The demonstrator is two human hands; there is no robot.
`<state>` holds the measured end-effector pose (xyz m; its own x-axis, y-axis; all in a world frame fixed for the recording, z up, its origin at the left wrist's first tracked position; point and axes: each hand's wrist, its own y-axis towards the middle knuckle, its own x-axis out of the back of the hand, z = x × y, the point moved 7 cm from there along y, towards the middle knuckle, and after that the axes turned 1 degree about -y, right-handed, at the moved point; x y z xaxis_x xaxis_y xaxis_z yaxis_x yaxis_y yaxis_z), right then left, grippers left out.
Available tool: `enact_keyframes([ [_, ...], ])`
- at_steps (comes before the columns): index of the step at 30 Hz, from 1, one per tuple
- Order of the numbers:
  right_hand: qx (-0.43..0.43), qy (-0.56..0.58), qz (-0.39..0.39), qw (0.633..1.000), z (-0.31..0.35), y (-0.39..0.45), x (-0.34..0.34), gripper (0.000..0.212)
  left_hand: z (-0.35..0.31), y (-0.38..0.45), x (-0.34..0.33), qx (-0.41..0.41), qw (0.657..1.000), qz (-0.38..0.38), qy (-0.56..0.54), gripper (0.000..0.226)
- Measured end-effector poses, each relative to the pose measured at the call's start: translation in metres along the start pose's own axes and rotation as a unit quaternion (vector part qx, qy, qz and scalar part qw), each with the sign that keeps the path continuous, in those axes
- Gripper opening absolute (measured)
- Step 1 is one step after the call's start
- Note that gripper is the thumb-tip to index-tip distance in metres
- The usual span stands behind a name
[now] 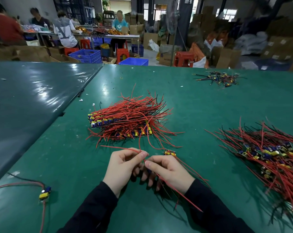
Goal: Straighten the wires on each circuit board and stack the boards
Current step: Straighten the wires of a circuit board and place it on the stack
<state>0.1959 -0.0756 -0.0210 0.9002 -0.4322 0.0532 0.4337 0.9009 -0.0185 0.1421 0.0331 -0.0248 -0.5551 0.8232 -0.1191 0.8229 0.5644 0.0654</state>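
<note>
The left hand (pixel 121 167) is curled, with a red wire (pixel 125 149) pinched between thumb and forefinger right at the middle of the frame, maybe a touch toward 6 o'clock. The right hand (pixel 167 170) is curled too, just beside it at 3 o'clock, and a small circuit board (pixel 149 171) looks to be gripped under its fingers; only a bit of blue can be seen, so the board itself is mostly hidden. More red wires (pixel 181 194) are trailed out from under that hand toward 5 o'clock, over a dark sleeve (pixel 209 207).

A second loose board (pixel 170 153) with yellow parts is laid on the green table (pixel 201 101) just at 1 o'clock of the right hand, apparently not touched by it.

The stacked boards (pixel 118 123) are found at 12 o'clock from the hands, a neat-ish block with red and black leads fanned out to the right. A messy unsorted heap (pixel 268 155) is spread out at 3 o'clock, well apart from the stack. A smaller tangle (pixel 218 79) is left far off at 1 o'clock, and a single board (pixel 45 193) with long leads is lying at 8 o'clock near the table edge.
</note>
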Motion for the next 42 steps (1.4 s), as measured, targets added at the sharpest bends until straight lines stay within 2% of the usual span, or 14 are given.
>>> enact_keyframes([
  [15,0.0,-0.039,-0.011,0.999,-0.001,0.001,-0.001,0.022,0.0,0.0,-0.001,-0.005,1.0,-0.021,0.003,0.02],
  [19,-0.007,-0.02,-0.003,1.0,0.001,-0.001,-0.002,0.023,-0.002,-0.003,-0.001,0.007,0.999,-0.01,-0.037,0.032],
  [28,-0.048,0.035,0.026,0.998,0.001,-0.003,-0.003,0.021,-0.003,-0.009,-0.005,0.08,0.988,0.098,-0.086,0.016],
  [35,-0.047,-0.001,0.055,0.997,0.003,-0.006,-0.014,0.004,-0.01,-0.014,-0.005,0.074,0.99,0.093,-0.078,0.017],
  [42,-0.036,-0.032,0.033,0.998,0.006,-0.008,-0.014,0.021,-0.006,-0.015,-0.005,0.105,0.977,0.085,-0.163,0.009],
])
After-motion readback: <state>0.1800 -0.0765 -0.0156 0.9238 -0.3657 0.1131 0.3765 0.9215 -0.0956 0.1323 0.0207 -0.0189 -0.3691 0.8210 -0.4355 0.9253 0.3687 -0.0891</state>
